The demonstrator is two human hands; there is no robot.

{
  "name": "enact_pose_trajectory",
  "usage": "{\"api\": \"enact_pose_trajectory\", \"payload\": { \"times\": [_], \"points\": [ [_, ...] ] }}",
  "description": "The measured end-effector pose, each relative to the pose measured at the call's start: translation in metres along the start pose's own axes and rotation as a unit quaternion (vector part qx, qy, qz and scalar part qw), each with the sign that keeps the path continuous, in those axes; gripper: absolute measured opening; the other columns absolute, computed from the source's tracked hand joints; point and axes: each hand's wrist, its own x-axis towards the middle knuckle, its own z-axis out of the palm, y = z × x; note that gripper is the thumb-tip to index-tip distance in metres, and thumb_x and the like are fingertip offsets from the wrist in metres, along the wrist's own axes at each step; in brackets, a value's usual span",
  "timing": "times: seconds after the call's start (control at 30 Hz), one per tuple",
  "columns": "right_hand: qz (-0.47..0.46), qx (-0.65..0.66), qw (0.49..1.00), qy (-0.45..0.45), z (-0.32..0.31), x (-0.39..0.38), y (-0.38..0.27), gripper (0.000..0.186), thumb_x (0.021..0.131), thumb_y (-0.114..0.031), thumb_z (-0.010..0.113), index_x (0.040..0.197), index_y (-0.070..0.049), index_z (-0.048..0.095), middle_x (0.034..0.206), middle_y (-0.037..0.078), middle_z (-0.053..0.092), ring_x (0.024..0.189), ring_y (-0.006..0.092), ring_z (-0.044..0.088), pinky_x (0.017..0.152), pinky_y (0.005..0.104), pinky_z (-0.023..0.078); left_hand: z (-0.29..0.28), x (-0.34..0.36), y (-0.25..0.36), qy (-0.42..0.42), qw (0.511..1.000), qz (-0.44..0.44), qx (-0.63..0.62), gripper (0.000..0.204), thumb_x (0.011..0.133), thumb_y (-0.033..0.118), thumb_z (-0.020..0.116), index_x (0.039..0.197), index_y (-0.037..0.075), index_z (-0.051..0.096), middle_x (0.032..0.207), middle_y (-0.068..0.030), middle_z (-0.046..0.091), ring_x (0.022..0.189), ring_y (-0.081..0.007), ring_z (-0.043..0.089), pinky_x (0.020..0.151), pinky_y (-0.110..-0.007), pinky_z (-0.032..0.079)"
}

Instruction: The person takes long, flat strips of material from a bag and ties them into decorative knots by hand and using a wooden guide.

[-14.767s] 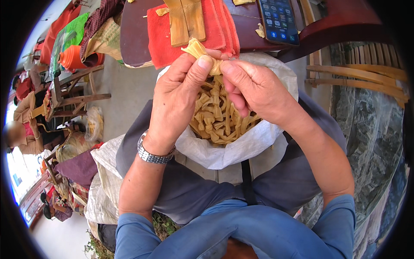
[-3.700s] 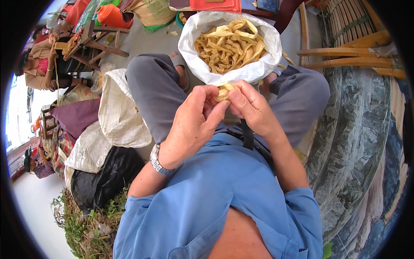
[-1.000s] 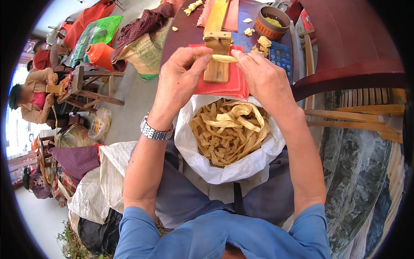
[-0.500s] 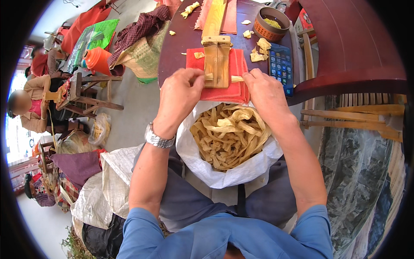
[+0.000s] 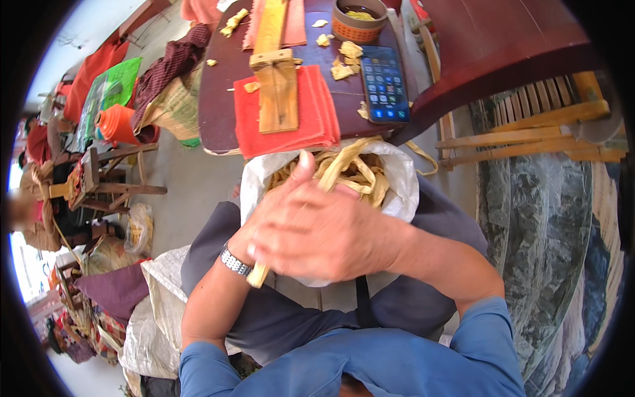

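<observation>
Over the white sack on my lap, my two hands are pressed together. Between their palms runs a long pale yellow dried strip; its upper end sticks out toward the table, and its lower end shows beside my watch. My right hand lies across the front, its fingers closed over my left hand, whose thumb points up. Much of the left hand is hidden. More yellow strips fill the sack. Beyond it, a wooden block tool rests on a folded red cloth.
The dark red table also bears a phone, a brown bowl and crumpled yellow pieces. A wooden chair stands at the right. On the left are a wooden stool, sacks and another person at work.
Both hands have come back from the wooden tool and closed together over the sack, with a strip between them. The view has shifted, so the table appears farther left and higher.
</observation>
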Motion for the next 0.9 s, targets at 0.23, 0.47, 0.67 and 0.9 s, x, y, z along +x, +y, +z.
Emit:
{"api": "enact_pose_trajectory", "payload": {
  "times": [0.23, 0.47, 0.67, 0.9],
  "points": [
    [0.031, 0.124, 0.99, 0.053, 0.006, -0.01, 0.005, 0.022, 0.079, -0.018, 0.072, 0.1, -0.011, 0.071, 0.081, 0.004, 0.06, 0.083, 0.024, 0.062, 0.073, 0.0393, 0.05, 0.024, 0.002, 0.06, -0.029, 0.969, -0.117, -0.214, 0.034, 0.102, 0.021, 0.057, 0.127, -0.001, 0.063, 0.114, -0.0064, 0.068, 0.093, -0.0115, 0.063, 0.082, -0.029, 0.053],
    [0.216, 0.198, 0.955, 0.048, -0.007, -0.02, 0.006, 0.017, 0.089, -0.019, 0.067, 0.095, -0.004, 0.065, 0.083, 0.012, 0.063, 0.082, 0.0322, 0.063, 0.078, 0.0446, 0.05, -0.009, -0.006, 0.011, -0.146, 0.948, 0.185, 0.212, 0.029, 0.088, 0.012, 0.073, 0.116, 0.003, 0.068, 0.112, -0.01, 0.07, 0.097, -0.0194, 0.067, 0.084, -0.035, 0.054],
    [0.33, 0.151, 0.931, 0.023, -0.011, -0.039, 0.023, 0.013, 0.095, -0.011, 0.062, 0.087, -0.001, 0.057, 0.087, 0.015, 0.063, 0.085, 0.0367, 0.062, 0.071, 0.0447, 0.048, 0.004, -0.007, 0.043, -0.123, 0.951, 0.004, 0.284, 0.015, 0.085, 0.003, 0.068, 0.1, 0.0, 0.069, 0.085, -0.0105, 0.068, 0.085, -0.0269, 0.068, 0.074, -0.033, 0.052],
    [0.502, 0.175, 0.832, -0.156, -0.017, -0.042, 0.037, 0.032, 0.1, -0.028, 0.05, 0.088, 0.0, 0.061, 0.085, 0.024, 0.067, 0.077, 0.0403, 0.067, 0.07, 0.0488, 0.051, -0.001, -0.004, 0.038, -0.01, 0.919, 0.2, 0.338, 0.024, 0.082, -0.003, 0.065, 0.105, 0.001, 0.061, 0.119, -0.0169, 0.059, 0.109, -0.0361, 0.061, 0.091, -0.039, 0.05]
  ]
}}
